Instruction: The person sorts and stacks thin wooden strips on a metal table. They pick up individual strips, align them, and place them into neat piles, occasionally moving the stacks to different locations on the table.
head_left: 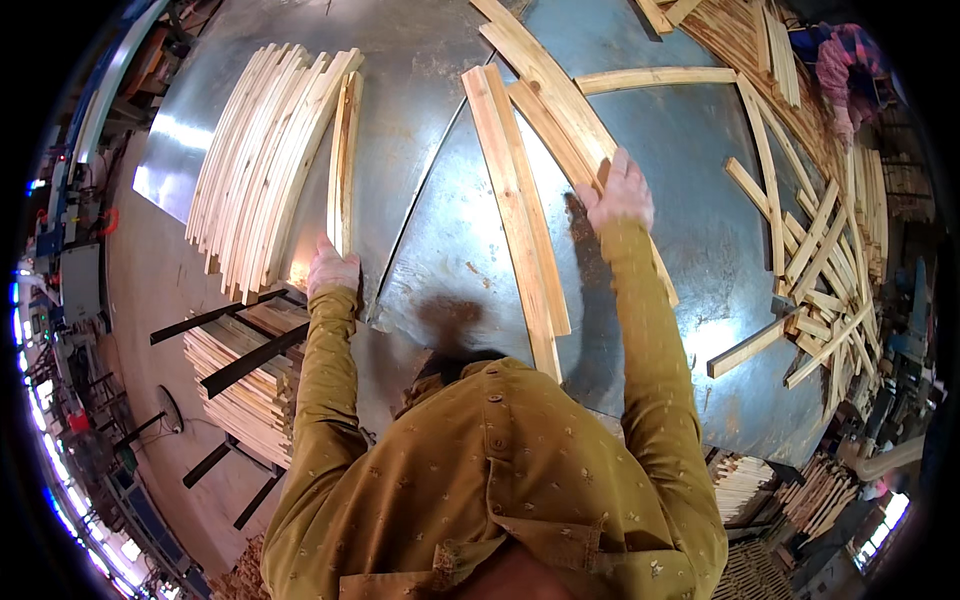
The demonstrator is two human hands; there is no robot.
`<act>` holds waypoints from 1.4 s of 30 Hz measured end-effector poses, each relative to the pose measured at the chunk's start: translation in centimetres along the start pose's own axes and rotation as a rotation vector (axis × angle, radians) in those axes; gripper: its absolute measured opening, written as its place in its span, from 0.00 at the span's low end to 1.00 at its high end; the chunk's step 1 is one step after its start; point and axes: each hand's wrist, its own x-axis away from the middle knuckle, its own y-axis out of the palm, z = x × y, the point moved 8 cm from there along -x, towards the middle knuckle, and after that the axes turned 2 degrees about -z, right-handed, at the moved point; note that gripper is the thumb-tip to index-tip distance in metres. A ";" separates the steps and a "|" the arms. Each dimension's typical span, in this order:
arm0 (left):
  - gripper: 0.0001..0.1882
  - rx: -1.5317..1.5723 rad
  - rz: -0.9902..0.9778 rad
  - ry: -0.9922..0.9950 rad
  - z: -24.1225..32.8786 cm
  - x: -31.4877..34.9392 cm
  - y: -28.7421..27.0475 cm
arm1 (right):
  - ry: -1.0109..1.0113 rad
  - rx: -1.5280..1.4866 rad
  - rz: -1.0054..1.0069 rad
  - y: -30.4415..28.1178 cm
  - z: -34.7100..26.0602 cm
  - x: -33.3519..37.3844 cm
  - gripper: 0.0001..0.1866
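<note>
My left hand (332,268) is closed on the near end of a narrow wooden strip (345,165). That strip stands slightly apart from a row of pale strips (265,165) laid side by side at the left. On the right, my right hand (617,192) rests on a long wooden board (560,90), its fingers over the board's edge; how firmly they grip is hidden. Another piece (552,132) lies along that board's left side. Between my hands, two boards (505,190) lie next to each other, pointing toward me. All rest on a shiny metal table (430,250).
A jumbled heap of wooden strips (830,250) covers the table's right side. Beyond it, a person's sleeve (840,75) shows at the far right. Below the table's left edge, a dark metal rack (255,365) holds stacked strips (240,400). A dark seam crosses the tabletop.
</note>
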 end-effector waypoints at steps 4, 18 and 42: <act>0.42 0.052 0.359 0.325 5.8 5.8 -1.8 | 0.076 0.022 -0.247 3.0 3.5 -1.6 0.36; 0.57 0.382 -0.141 0.503 24.9 15.1 11.7 | 0.209 -0.038 -0.507 2.2 9.9 12.6 0.55; 0.47 0.094 0.007 0.543 17.9 11.4 7.4 | 0.329 -1.260 -0.697 15.8 -3.3 18.6 0.42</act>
